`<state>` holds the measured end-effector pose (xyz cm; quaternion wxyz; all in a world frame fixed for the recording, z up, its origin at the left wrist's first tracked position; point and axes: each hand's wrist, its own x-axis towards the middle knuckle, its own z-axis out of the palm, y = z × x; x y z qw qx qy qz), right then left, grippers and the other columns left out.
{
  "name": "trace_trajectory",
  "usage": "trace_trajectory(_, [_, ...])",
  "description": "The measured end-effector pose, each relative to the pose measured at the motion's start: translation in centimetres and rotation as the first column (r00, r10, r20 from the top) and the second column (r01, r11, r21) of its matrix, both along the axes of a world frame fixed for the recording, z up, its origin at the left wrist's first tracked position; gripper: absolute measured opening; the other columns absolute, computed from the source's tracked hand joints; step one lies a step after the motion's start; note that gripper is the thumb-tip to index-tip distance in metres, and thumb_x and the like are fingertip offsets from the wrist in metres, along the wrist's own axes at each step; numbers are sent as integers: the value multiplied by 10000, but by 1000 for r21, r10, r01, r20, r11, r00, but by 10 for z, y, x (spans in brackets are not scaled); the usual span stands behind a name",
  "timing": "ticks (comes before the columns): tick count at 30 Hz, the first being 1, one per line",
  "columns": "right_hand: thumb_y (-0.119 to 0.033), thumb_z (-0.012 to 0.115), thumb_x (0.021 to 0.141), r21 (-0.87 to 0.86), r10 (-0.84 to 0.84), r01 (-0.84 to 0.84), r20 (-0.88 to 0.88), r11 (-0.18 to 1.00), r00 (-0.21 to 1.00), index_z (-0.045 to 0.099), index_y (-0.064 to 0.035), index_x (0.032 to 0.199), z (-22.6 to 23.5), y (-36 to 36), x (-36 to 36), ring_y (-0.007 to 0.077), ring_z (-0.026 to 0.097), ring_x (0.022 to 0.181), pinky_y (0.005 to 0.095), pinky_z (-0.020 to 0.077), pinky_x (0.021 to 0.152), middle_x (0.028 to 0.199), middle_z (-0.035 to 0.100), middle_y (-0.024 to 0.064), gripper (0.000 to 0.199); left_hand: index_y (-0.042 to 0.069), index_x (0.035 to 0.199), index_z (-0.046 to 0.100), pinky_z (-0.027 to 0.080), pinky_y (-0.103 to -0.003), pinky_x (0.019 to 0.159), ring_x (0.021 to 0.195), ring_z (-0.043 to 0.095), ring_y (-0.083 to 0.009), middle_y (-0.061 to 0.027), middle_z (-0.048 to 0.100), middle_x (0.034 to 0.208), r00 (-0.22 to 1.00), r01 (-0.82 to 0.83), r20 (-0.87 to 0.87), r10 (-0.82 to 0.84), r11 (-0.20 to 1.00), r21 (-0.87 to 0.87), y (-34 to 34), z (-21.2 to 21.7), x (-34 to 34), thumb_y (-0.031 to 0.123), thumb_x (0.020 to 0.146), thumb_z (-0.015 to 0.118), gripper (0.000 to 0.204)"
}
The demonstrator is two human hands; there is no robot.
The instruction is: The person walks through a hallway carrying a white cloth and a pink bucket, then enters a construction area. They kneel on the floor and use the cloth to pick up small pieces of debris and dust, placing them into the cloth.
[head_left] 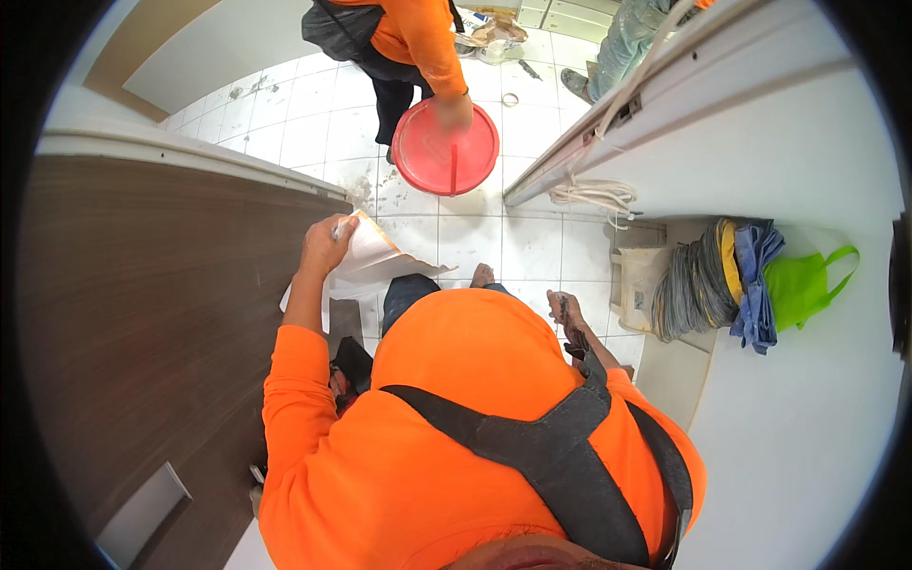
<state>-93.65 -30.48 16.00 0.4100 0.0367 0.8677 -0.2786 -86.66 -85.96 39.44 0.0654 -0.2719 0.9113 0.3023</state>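
Observation:
My left hand is closed on the upper edge of a white sheet with a tan strip along one side. The sheet hangs beside the brown door panel, over the tiled floor, and its lower part is partly hidden by my arm and body. On the other side of my body, my right hand is low with its fingers curled. Something dark shows at that hand, too small to make out. A black strap crosses my orange sleeved top.
Ahead, a co-worker in orange has a hand on a round red lid. Another person's leg shows beyond the door frame. At right are coiled white cable, a grey cable bundle and a green bag. A brown door panel stands left.

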Motion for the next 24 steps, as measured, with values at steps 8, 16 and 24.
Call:
trace_trajectory(8, [-464,405,992,111,31,-20,-100,994,994,659,21,829,-14,-23,-42,397,654,786,476,510,767,778,670,223,572,99,1125,714,502,-421,855,974,659,-387,-235,692,1033,998,-63,24,62,998,18,-93,-40,-83,478,937,590,441])
trace_trajectory(16, [-441,426,1003,185,-62,52,49,981,997,694,4,942,44,-154,-57,287,694,776,427,546,739,860,711,153,523,-58,1140,671,475,-342,879,956,641,-237,-157,710,1012,875,-366,-113,470,797,481,-201,-89,-165,423,945,620,522])
trace_trajectory(24, [-464,509,956,171,-240,233,21,957,971,696,6,1096,84,-268,-105,387,621,1086,428,474,962,1124,677,227,524,-107,1171,632,484,-365,882,957,655,-288,-210,701,1039,937,-285,-64,344,857,430,-261,-93,-252,450,895,676,623])
